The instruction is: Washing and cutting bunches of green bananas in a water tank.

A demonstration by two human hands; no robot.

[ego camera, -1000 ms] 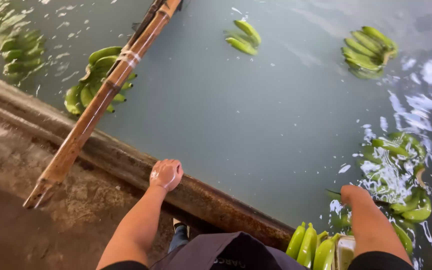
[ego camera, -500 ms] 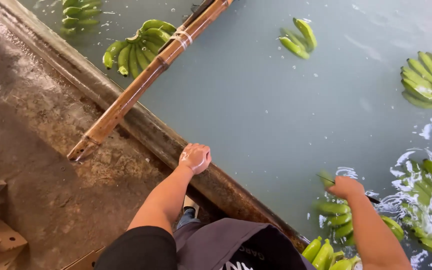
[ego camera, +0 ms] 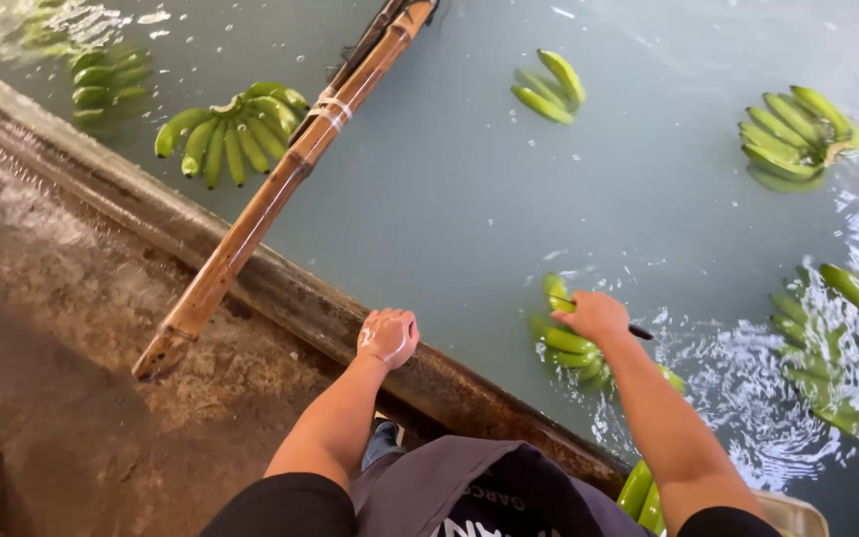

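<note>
While the right hand [ego camera: 597, 316] reached down into the water, it closed around a cluster of green bananas [ego camera: 567, 340] floating just beside the near wall of the tank, and a thin dark tool [ego camera: 640, 332] stuck out from under the fingers. The water rippled and splashed around that cluster. The left hand [ego camera: 388, 336] was curled into a loose fist, holding nothing, and rested on the worn concrete rim [ego camera: 280, 288] of the tank. Further left, a long bamboo pole [ego camera: 280, 189] lay slanted across the rim, its lower end on the rough ground [ego camera: 62, 328] outside. Beside the pole floated a large hand of bananas [ego camera: 231, 129]. A small pair of bananas [ego camera: 549, 88] drifted mid-tank, and another bunch [ego camera: 795, 134] floated at the far right.
</note>
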